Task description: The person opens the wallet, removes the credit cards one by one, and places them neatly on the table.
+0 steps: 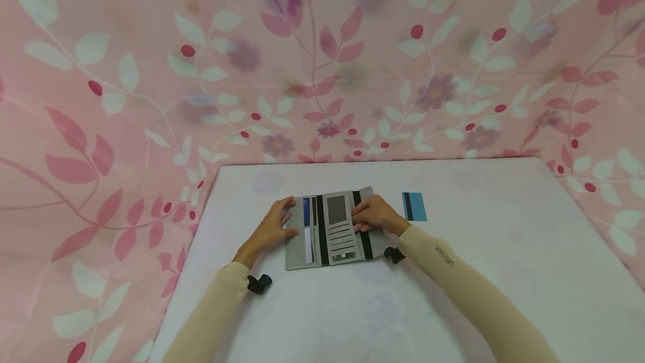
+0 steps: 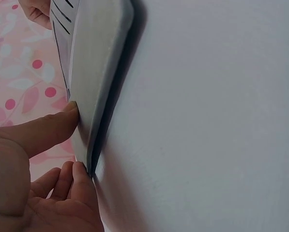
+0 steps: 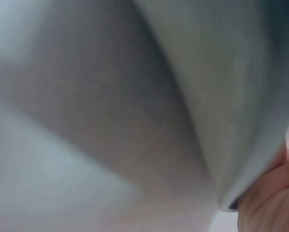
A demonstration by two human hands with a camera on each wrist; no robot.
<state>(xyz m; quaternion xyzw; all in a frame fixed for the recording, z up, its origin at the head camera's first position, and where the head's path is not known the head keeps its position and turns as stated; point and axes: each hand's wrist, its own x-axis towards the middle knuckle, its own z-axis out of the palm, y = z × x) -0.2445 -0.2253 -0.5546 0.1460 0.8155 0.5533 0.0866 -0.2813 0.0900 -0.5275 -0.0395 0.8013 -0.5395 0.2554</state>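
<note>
An open, grey, flat folding wallet (image 1: 339, 234) lies left of centre, toward the tabletop's (image 1: 504, 223) far edge. The left hand (image 1: 272, 227) pinches its left edge, thumb on top; the right hand (image 1: 377, 214) bends over its right part, its grip unclear.

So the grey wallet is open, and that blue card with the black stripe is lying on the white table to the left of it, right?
Not quite: the head view shows the blue card lying to the right of the grey wallet. The rest of your statement stands.
</note>
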